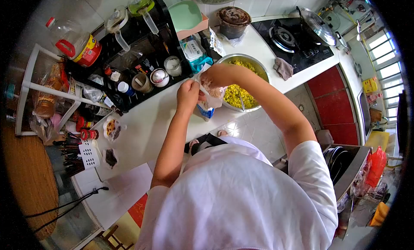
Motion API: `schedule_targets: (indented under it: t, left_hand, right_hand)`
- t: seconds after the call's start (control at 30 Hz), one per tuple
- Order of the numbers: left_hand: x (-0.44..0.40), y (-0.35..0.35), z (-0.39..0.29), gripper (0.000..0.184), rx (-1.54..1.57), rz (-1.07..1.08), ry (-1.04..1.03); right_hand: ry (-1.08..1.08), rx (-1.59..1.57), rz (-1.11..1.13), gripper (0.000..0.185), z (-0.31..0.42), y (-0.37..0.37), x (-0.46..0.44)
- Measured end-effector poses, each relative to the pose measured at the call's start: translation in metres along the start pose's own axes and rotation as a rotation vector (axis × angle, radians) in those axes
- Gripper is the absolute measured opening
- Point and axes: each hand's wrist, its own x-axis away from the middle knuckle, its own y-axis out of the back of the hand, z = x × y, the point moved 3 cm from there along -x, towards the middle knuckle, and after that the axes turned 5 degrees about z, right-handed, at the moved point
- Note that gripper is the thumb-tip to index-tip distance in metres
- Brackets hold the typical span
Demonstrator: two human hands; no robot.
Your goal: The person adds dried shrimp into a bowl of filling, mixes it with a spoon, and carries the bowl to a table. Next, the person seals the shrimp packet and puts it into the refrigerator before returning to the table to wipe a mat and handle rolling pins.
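Note:
My left hand (pixel 189 96) is closed on the edge of a translucent plastic bag (pixel 213 101) with pinkish, crumbly-looking contents. At the bag's mouth is my right hand (pixel 219 75), bent downward, its fingers hidden in or behind the bag. Just right of the bag stands a large steel bowl (pixel 264 73) holding chopped yellow and green food (pixel 239 95), with a metal utensil handle (pixel 242 104) at its near side. A blue and white packet (pixel 206 112) shows partly below the bag, on the counter's edge.
On the left, a black rack (pixel 125 97) carries jars and bottles. A gas stove (pixel 286 40) with a lidded wok (pixel 318 26) lies at the back right. A grey cloth (pixel 283 69) rests beside it. Small dishes (pixel 113 128) sit on the white counter (pixel 142 135).

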Motion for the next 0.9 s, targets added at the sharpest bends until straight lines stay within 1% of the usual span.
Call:
schedule_targets:
  t: [0.03, 0.1, 0.13, 0.2, 0.23, 0.3, 0.33, 0.37, 0.43, 0.47, 0.5, 0.57, 0.6, 0.63, 0.7, 0.73, 0.77, 0.83, 0.87, 0.9]
  left_hand:
    - [0.0, -0.001, -0.002, 0.021, 0.017, -0.001, 0.0]
    - [-0.001, -0.001, -0.004, 0.021, 0.019, -0.005, 0.011]
    - [-0.002, -0.001, -0.004, 0.021, 0.023, -0.011, 0.021]
    - [-0.004, 0.001, -0.004, 0.021, 0.022, 0.0, 0.041]
    - [-0.004, 0.002, -0.004, 0.02, 0.023, 0.008, 0.062]
    - [-0.004, 0.004, -0.004, 0.02, 0.043, 0.01, 0.073]
    - [-0.003, 0.005, -0.003, 0.021, 0.063, 0.01, 0.084]
    - [-0.003, 0.008, -0.002, 0.021, 0.061, 0.017, 0.086]
    - [-0.002, 0.013, 0.002, 0.023, 0.107, 0.048, 0.07]
    - [0.002, 0.015, 0.0, 0.025, 0.075, 0.04, 0.081]
    - [0.002, 0.017, 0.002, 0.025, 0.075, 0.047, 0.083]
    - [0.003, 0.021, 0.005, 0.023, 0.054, 0.055, 0.054]
    - [0.005, 0.023, 0.005, 0.023, 0.091, 0.054, 0.056]
    - [0.005, 0.024, 0.007, 0.023, 0.092, 0.059, 0.058]
    - [0.004, 0.026, 0.012, 0.022, 0.1, 0.047, 0.037]
    - [0.005, 0.027, 0.013, 0.022, 0.106, 0.046, 0.042]
    - [0.005, 0.027, 0.014, 0.022, 0.106, 0.048, 0.047]
    - [0.006, 0.029, 0.014, 0.022, 0.09, 0.026, 0.047]
    - [0.007, 0.03, 0.014, 0.022, 0.091, 0.027, 0.048]
    - [0.008, 0.031, 0.014, 0.022, 0.086, 0.034, 0.04]
  right_hand:
    - [0.0, -0.002, 0.0, 0.024, -0.003, -0.001, 0.005]
    - [-0.13, -0.404, -0.025, 0.036, -0.001, 0.017, 0.025]
    - [-0.134, -0.405, -0.028, 0.036, -0.003, 0.022, 0.032]
    - [-0.169, -0.744, -0.027, 0.035, -0.013, 0.025, 0.046]
    - [-0.171, -0.746, -0.03, 0.035, -0.019, 0.024, 0.053]
    - [-0.08, -0.973, -0.211, 0.033, -0.032, 0.024, 0.069]
    - [-0.101, -0.996, -0.239, 0.034, -0.038, 0.024, 0.077]
    - [-0.107, -1.0, -0.242, 0.034, -0.043, 0.022, 0.085]
    - [-0.258, -1.027, -0.264, 0.035, -0.056, 0.016, 0.1]
    - [-0.327, -0.94, -0.263, 0.035, -0.064, 0.008, 0.104]
    - [-0.334, -0.942, -0.264, 0.035, -0.072, -0.004, 0.105]
    - [-0.5, -0.801, -0.252, 0.035, -0.086, -0.029, 0.105]
    - [-0.589, -0.815, -0.213, 0.036, -0.09, -0.038, 0.105]
    - [-0.594, -0.816, -0.212, 0.036, -0.093, -0.044, 0.105]
    - [-0.627, -0.903, -0.296, 0.035, -0.094, -0.052, 0.105]
    - [-0.609, -0.845, -0.358, 0.034, -0.103, -0.065, 0.103]
    - [-0.611, -0.848, -0.355, 0.034, -0.107, -0.072, 0.102]
    - [-0.541, -0.476, -0.51, 0.037, -0.114, -0.074, 0.103]
    - [-0.541, -0.477, -0.509, 0.037, -0.111, -0.07, 0.104]
    - [-0.62, -0.489, -0.508, 0.037, -0.108, -0.065, 0.107]
